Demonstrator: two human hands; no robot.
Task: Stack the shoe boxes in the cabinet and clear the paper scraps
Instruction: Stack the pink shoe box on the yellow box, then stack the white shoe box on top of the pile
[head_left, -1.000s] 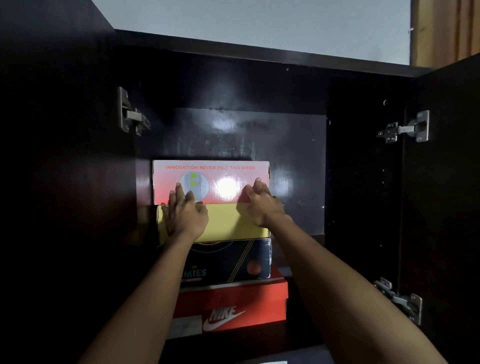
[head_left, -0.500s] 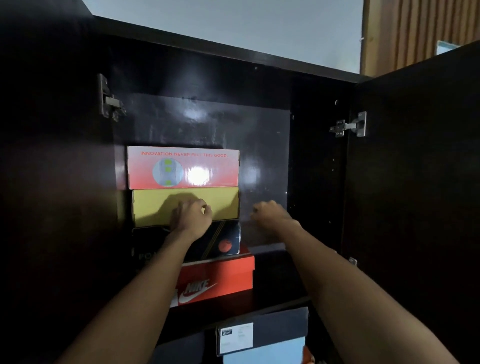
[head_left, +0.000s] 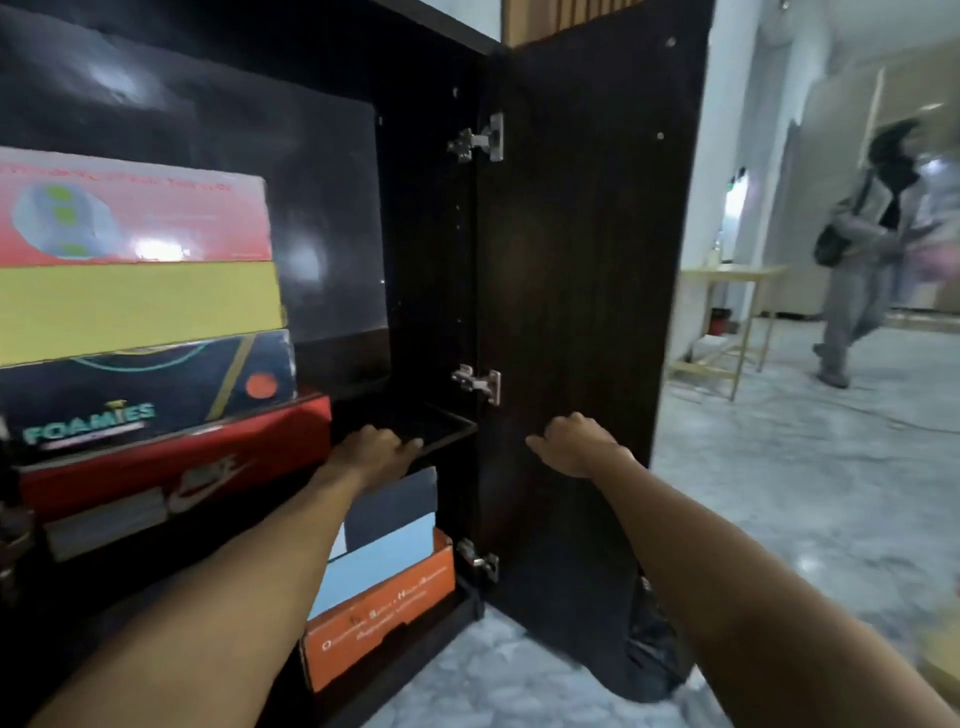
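Dim inside the cabinet (head_left: 426, 208), its dark panels swallowing detail. Bright white glare on the pink box (head_left: 135, 208) and softer sheen on the glossy back panel (head_left: 311, 218), as from a light in front. Brighter daylight-toned room at right, with pale reflections on the marble floor (head_left: 805, 493). Motion blur throughout: smeared box lettering, blurred walking person (head_left: 862, 249). Wide-angle bending toward the frame edges; forearms stretched large.
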